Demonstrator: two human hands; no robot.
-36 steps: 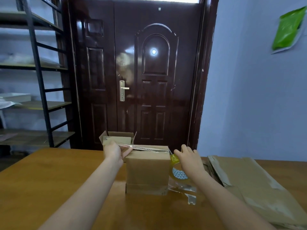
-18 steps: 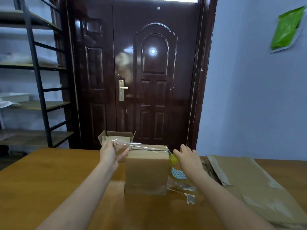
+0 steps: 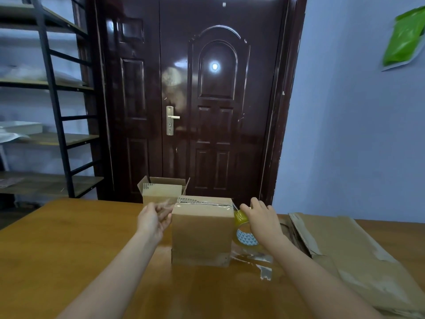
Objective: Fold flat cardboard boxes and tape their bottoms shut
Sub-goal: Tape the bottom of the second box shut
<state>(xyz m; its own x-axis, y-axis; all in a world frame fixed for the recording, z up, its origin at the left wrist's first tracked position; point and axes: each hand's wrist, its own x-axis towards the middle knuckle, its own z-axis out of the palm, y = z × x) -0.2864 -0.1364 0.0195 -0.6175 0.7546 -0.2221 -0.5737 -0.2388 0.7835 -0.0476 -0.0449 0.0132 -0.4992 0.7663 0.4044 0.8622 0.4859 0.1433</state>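
Observation:
A folded cardboard box (image 3: 202, 233) stands on the wooden table (image 3: 69, 249). A strip of clear tape (image 3: 203, 203) runs across its top from left to right. My left hand (image 3: 153, 221), blurred, is at the box's upper left corner and pinches the tape's free end. Just beyond the upper right corner, my right hand (image 3: 262, 221) grips the yellowish tape roll (image 3: 244, 231), which hangs against the box's right side.
A second box (image 3: 161, 192) with open flaps stands behind the first, near the table's far edge. A stack of flat cardboard in brown paper (image 3: 349, 254) lies at the right. Crumpled tape scraps (image 3: 257, 261) lie by the box's right foot. Metal shelving (image 3: 53, 111) stands far left.
My left hand had lifted the tape end above the box; it has now come down to the left corner, and the strip lies along the top. My right hand holds the roll in place.

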